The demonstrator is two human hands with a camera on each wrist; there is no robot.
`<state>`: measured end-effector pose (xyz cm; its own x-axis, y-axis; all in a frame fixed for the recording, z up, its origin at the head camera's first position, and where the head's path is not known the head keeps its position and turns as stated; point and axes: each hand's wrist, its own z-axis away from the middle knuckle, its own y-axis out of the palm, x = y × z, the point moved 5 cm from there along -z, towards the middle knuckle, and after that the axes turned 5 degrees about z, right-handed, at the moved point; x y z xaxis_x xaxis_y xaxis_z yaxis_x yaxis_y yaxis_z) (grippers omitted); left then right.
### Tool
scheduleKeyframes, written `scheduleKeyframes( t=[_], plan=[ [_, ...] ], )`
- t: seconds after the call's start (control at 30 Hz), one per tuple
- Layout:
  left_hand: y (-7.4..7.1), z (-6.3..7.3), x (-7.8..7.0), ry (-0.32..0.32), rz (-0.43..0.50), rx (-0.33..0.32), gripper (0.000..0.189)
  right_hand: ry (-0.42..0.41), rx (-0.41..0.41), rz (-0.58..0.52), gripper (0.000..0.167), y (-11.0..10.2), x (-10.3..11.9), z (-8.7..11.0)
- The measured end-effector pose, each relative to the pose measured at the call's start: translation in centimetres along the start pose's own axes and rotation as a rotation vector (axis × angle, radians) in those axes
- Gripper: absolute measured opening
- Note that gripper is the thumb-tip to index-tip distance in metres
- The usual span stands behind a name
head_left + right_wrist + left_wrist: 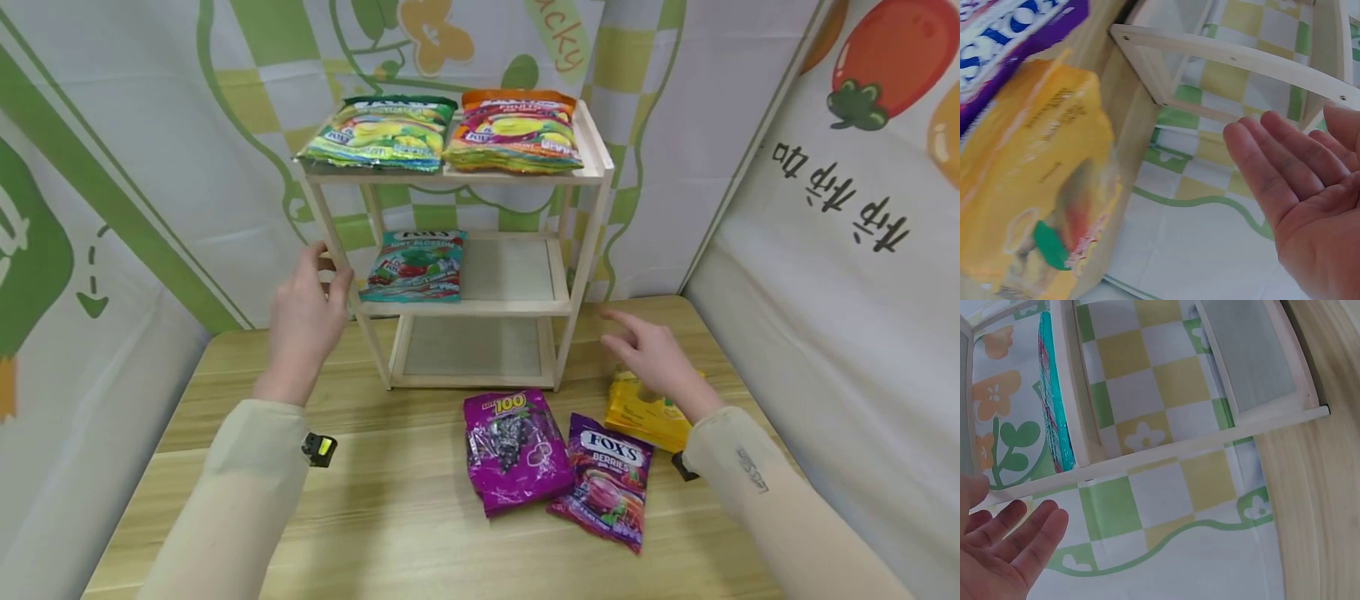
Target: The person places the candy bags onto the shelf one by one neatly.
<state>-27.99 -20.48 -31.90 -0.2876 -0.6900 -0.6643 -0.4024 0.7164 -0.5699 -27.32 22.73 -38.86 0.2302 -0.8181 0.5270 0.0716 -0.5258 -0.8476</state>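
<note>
A pale wooden three-level rack (465,308) stands on the table. My left hand (309,308) is at its left front post, the fingers loosely bent and holding nothing; the left wrist view shows its fingertips (1054,519) close by the frame. To the right of the rack, my right hand (652,354) hovers over a yellow candy bag (648,408), its fingers (1272,150) extended with nothing in them. A teal mint candy bag (420,267) lies on the left of the middle shelf. On top are a green candy bag (386,133) and an orange one (517,132), side by side.
In front of the rack lie a magenta grape candy bag (513,450) and a purple Fox's Berries bag (607,479), overlapping at their edges. The wooden tabletop (390,500) is bordered by printed cloth walls (817,333) at the back and both sides.
</note>
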Motion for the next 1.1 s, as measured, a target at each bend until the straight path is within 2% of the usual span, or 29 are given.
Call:
scheduleKeyframes(
  t=[0.17, 0.27, 0.4, 0.63, 0.8, 1.0, 1.1],
  plan=[
    [0.1, -0.5, -0.1, -0.017, 0.043, 0.04, 0.044, 0.085, 0.064, -0.032, 0.046, 0.9, -1.4, 1.1],
    [0.2, -0.7, 0.1, -0.018, 0.048, 0.06, 0.039, 0.11, 0.086, -0.036, 0.044, 1.5, -2.1, 1.6],
    [0.5, -1.0, 0.4, -0.01, 0.046, 0.092, 0.034, 0.141, 0.112, -0.02, 0.041, 2.2, -2.9, 2.4],
    [0.8, -1.3, 0.9, -0.045, 0.061, 0.147, 0.033, 0.182, 0.184, 0.068, 0.04, 3.4, -4.3, 4.0],
    [0.7, -1.3, 1.0, -0.07, 0.075, 0.183, 0.032, 0.234, 0.234, 0.145, 0.044, 4.5, -5.5, 5.7],
    [0.7, -1.4, 1.2, -0.105, 0.124, 0.229, 0.033, 0.341, 0.292, 0.112, 0.03, 6.0, -7.0, 8.2],
    [0.7, -1.4, 1.4, -0.109, 0.143, 0.24, 0.034, 0.393, 0.32, 0.11, 0.035, 6.5, -7.4, 9.3]
  ],
)
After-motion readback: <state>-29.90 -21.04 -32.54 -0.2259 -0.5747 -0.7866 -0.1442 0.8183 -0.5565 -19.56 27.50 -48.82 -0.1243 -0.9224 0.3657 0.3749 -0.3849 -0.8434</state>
